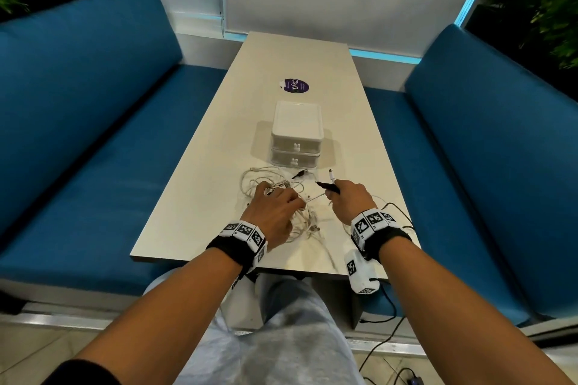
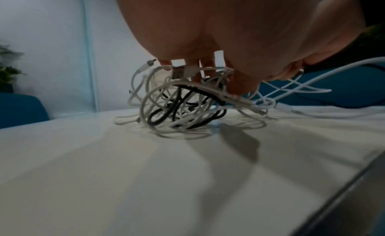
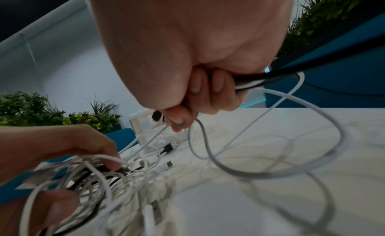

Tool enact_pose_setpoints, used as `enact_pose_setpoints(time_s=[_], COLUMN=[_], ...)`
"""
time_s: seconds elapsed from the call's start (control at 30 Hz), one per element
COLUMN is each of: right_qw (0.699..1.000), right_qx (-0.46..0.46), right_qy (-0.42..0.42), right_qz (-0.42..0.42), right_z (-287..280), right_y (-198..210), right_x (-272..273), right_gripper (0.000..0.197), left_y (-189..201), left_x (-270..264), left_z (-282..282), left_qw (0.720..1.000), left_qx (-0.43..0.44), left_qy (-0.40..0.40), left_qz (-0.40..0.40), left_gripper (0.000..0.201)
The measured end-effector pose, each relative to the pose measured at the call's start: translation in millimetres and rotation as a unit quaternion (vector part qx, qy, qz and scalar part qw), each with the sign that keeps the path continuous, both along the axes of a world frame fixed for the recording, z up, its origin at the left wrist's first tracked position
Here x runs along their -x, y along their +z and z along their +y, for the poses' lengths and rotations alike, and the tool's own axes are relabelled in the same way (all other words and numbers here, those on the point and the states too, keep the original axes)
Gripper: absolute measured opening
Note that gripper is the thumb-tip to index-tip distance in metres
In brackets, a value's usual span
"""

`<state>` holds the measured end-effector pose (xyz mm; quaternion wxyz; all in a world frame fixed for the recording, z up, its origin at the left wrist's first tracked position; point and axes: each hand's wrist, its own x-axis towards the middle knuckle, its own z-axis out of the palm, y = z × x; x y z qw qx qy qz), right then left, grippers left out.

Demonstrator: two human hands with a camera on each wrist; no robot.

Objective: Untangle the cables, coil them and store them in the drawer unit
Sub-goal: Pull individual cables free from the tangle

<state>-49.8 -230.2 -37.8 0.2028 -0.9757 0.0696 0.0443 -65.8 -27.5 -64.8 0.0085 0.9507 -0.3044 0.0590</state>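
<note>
A tangle of white and black cables (image 1: 291, 194) lies on the pale table (image 1: 200, 197) just in front of a white two-drawer unit (image 1: 297, 134), whose drawers are both closed. My left hand (image 1: 275, 198) sits on the tangle's left part, fingers and thumb curled around a bunch of loops (image 3: 93, 182). In the left wrist view the fingers (image 2: 206, 64) reach down into the tangle (image 2: 183, 107). My right hand (image 1: 344, 194) is a fist holding a black cable (image 3: 281, 74) and a white cable (image 3: 270, 157) lifted off the table, with their plug ends (image 1: 328, 183) sticking out forward.
A round purple sticker (image 1: 294, 86) lies behind the drawer unit. Blue benches (image 1: 78, 134) flank the table on both sides, with plants (image 1: 547, 9) behind them. A black cable (image 1: 397, 212) runs off the table's right near edge towards the floor.
</note>
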Motion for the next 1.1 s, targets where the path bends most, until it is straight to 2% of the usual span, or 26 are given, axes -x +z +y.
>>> enact_pose_setpoints(time_s=[0.1, 0.2, 0.4, 0.47, 0.67, 0.73, 0.83, 1.1], right_qw=[1.000, 0.999, 0.998, 0.999, 0.999, 0.999, 0.999, 0.997], right_qx=[0.002, 0.031, 0.044, 0.029, 0.016, 0.004, -0.004, 0.011], right_qy=[0.000, 0.012, 0.015, 0.009, -0.005, -0.010, 0.001, -0.048], right_qz=[-0.013, -0.027, -0.034, -0.034, -0.038, -0.041, -0.041, -0.053], right_z=[2.1, 2.3, 0.6, -2.6, 1.2, 3.6, 2.9, -14.9], right_y=[3.2, 2.4, 1.7, 2.2, 4.4, 5.2, 4.1, 8.5], right_x=[-1.7, -1.2, -1.4, -3.5, -8.3, -9.2, -7.9, -5.9], right_gripper=[0.024, 0.023, 0.024, 0.023, 0.025, 0.026, 0.025, 0.028], left_y=[-2.1, 0.7, 6.9, 7.6, 18.4, 17.9, 17.5, 12.3], left_x=[2.3, 0.9, -1.5, 1.0, -2.6, -5.0, -7.1, -10.2], left_z=[-2.5, -2.1, 10.2, 12.6, 7.4, 4.5, 2.9, 7.8], left_qw=[0.999, 0.999, 0.997, 0.997, 0.999, 0.998, 0.991, 0.990], left_qx=[-0.031, -0.045, -0.050, -0.054, -0.019, 0.003, 0.065, -0.018], left_qy=[-0.001, -0.014, -0.048, -0.051, 0.016, 0.047, 0.116, 0.139], left_qz=[-0.007, -0.008, -0.026, -0.026, -0.027, -0.033, 0.011, 0.022], left_gripper=[0.043, 0.055, 0.046, 0.050, 0.048, 0.038, 0.041, 0.054])
